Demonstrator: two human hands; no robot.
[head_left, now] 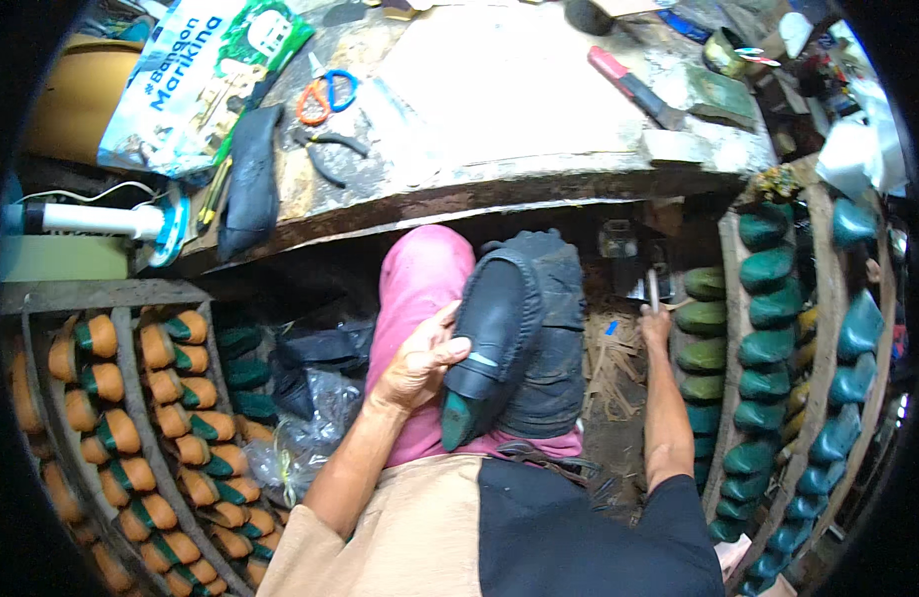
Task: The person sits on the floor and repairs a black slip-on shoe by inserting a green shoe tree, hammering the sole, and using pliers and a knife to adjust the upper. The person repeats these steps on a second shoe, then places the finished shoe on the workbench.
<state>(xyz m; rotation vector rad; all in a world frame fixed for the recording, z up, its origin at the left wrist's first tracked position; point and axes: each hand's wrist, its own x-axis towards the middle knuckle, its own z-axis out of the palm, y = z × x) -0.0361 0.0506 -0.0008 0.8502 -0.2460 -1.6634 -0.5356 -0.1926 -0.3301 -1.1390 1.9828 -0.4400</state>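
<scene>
My left hand (426,360) is closed round the side of a black shoe upper (494,313), thumb on top. The upper has a gathered edge and is stretched over a green shoe last (457,420), whose heel end sticks out toward me. Shoe and last lie across my lap, against a dark, ridged rubber pad (559,343) that covers my right thigh. Down at the right, beside the rack, my right hand (655,323) is closed on a slim, pale stick-like handle (652,289). The far end of that tool is hard to make out in the shadow.
Ahead stands a worn workbench (459,184) with scissors (327,92), pliers (330,151), a red-handled tool (633,88) and a printed bag (196,85). Racks of orange-and-green lasts (151,468) rise at left, green lasts (763,348) at right. Scraps (611,368) litter the floor.
</scene>
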